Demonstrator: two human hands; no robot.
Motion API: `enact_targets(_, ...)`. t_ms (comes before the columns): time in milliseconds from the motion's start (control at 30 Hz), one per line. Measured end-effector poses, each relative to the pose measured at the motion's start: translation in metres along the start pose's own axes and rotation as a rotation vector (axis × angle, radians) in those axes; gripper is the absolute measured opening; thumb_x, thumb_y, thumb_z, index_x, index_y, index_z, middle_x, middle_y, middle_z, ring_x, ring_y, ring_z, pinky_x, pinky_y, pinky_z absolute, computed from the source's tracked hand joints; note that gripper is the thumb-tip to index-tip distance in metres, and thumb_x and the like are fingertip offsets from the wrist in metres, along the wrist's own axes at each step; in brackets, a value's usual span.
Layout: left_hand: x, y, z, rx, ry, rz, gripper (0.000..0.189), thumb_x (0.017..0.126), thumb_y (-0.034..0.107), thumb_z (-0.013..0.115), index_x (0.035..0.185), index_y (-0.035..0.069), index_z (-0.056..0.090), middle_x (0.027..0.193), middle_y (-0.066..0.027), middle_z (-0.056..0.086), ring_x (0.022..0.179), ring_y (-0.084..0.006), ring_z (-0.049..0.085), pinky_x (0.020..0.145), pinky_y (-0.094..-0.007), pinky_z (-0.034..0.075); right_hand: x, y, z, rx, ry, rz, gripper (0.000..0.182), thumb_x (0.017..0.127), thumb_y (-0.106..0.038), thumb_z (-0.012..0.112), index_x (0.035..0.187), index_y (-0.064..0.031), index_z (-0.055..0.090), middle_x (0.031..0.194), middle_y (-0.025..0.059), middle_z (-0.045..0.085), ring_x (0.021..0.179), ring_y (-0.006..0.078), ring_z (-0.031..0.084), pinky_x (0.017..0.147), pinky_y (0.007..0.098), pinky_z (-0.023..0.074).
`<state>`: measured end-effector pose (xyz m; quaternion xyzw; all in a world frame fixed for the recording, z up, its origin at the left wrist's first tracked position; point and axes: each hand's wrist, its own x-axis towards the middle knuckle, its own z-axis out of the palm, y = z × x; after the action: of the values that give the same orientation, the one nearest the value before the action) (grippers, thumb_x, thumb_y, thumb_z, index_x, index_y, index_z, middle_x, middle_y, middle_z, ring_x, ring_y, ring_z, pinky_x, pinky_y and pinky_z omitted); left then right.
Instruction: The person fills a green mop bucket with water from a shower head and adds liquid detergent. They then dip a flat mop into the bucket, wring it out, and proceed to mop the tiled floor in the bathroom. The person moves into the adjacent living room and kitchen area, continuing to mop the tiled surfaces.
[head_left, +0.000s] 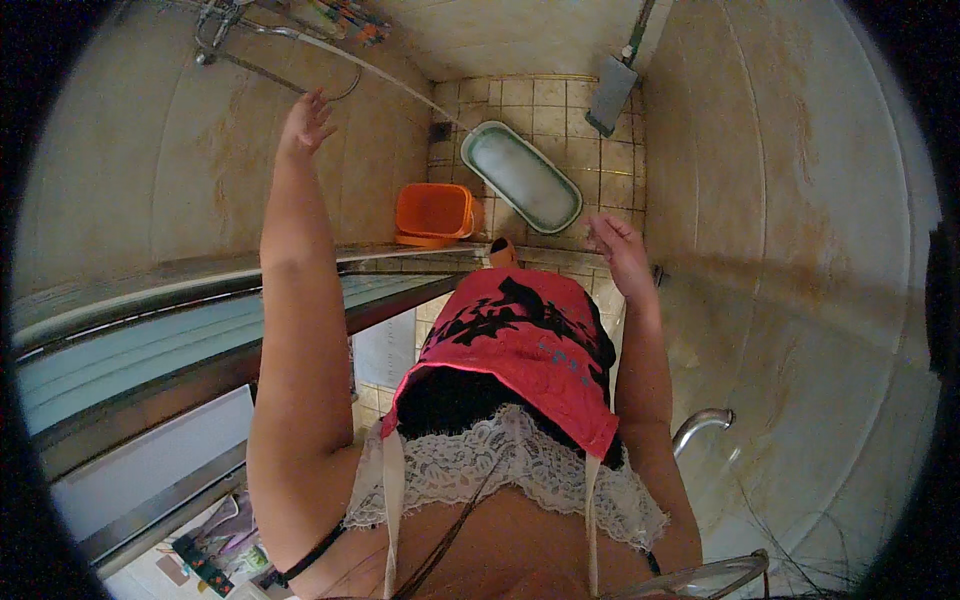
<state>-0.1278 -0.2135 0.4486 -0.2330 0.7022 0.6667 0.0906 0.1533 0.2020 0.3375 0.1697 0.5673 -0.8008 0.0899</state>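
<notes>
My left hand (307, 126) is raised by the left wall, below the metal shower mixer tap (217, 30), its fingers apart and nothing in them. From the tap's spout a stream of water (375, 73) runs down into a long oval green-rimmed basin (561, 223) on the tiled floor. White foam or cloudy water (521, 169) fills much of the basin. To the right of the basin's near end hangs my right hand (621, 247), empty, with the fingers loosely bent and partly apart. It appears not to touch the basin.
An orange bucket (435, 211) stands left of the basin. A flat mop (613, 94) leans at the far right. A floor drain (440, 133) lies by the left wall. A sliding door frame (405, 304) and raised sill cross before me; a curved metal spout (701, 421) juts out at right.
</notes>
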Motion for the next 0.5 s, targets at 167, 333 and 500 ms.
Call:
enact_targets(167,0.006,-0.008,-0.018,-0.009,-0.028,0.018,0.05,0.085,0.035,0.041,0.129,0.014,0.03,0.137,-0.0065,0.022,0.125,-0.0249,0.021,0.097,-0.0521,0.02,-0.087,-0.128,0.054,0.338,-0.783,-0.672,0.031,0.082,-0.029,0.048,0.071,-0.0017,0.059,0.071,0.0085,0.056,0.061,0.0195,0.052,0.057,0.0309,0.0419)
enact_targets(333,-0.007,-0.01,-0.003,-0.001,-0.002,-0.029,0.052,0.084,0.036,0.043,0.129,0.015,0.029,0.138,-0.0061,0.018,0.125,-0.0243,0.021,0.097,-0.0517,0.02,-0.113,-0.179,0.072,0.328,-1.303,-0.992,0.012,0.079,-0.017,0.056,0.081,-0.0065,0.062,0.072,0.0081,0.054,0.062,0.0177,0.054,0.057,0.0301,0.0455)
enact_targets(500,-0.008,-0.01,-0.006,0.017,0.021,-0.035,0.049,0.085,0.035,0.043,0.127,0.015,0.032,0.136,-0.0062,0.023,0.122,-0.0236,0.025,0.096,-0.0523,0.021,-0.12,-0.193,0.088,0.307,-1.275,-0.927,0.015,0.072,-0.008,0.063,0.087,-0.0108,0.062,0.075,0.0078,0.054,0.062,0.0183,0.053,0.056,0.0298,0.0454)
